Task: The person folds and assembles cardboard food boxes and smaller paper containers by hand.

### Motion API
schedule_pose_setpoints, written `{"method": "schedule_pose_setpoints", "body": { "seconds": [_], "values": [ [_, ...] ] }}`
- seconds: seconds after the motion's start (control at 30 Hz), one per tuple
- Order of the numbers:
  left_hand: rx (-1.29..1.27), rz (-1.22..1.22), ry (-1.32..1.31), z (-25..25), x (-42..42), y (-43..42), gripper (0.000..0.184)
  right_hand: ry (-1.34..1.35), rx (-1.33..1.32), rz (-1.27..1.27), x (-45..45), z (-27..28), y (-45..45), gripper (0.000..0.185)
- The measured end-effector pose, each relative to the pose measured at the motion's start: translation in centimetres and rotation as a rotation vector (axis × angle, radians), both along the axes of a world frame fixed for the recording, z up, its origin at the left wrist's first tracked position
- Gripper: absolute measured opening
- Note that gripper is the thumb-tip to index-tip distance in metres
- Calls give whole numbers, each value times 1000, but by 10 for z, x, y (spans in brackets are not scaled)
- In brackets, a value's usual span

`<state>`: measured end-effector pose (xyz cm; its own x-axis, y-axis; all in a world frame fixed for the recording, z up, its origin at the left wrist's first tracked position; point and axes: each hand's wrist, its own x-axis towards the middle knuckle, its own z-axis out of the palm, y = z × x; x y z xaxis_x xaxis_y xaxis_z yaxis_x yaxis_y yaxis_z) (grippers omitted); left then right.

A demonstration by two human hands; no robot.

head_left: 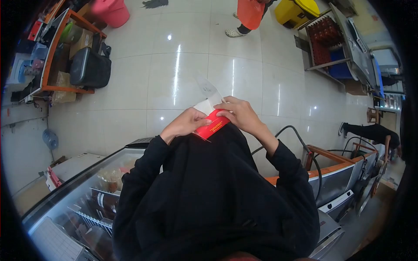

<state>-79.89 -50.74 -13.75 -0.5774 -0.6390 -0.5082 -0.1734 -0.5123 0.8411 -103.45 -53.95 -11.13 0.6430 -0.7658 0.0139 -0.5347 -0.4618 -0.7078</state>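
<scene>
Held in front of my body is a red and white paper carton, with small yellow print on its red face. My left hand grips its left side, thumb pressed on the red panel. At the upper right edge, my right hand has its fingers closed on the carton too. A clear plastic piece sticks out above it, pointing away from me. Whether the plastic is joined to the carton I cannot tell. Fingers hide part of the white panels.
Behind me on the left stands a glass-topped chest with wire racks. A black hose curves by my right arm. Orange-framed shelves stand ahead left. One person is ahead with an orange bag; another bends at far right.
</scene>
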Motion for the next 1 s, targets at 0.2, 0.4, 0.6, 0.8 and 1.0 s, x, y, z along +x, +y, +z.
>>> {"method": "schedule_pose_setpoints", "body": {
  "seconds": [0.2,0.4,0.6,0.8,1.0],
  "values": [
    [-165,158,90,-29,16,-7,46,327,56,-2,1,15,-16,20],
    [-557,277,-53,-26,22,-19,25,239,-90,72,-6,-44,-40,15],
    [-688,403,-100,-1,-12,-29,30,171,92,-242,3,19,-22,35],
    [-705,63,-51,18,3,-49,31,47,33,-298,15,17,-12,28],
    [-656,-17,-146,41,-3,-49,22,1,-109,-356,16,44,-2,22]
  ]
}}
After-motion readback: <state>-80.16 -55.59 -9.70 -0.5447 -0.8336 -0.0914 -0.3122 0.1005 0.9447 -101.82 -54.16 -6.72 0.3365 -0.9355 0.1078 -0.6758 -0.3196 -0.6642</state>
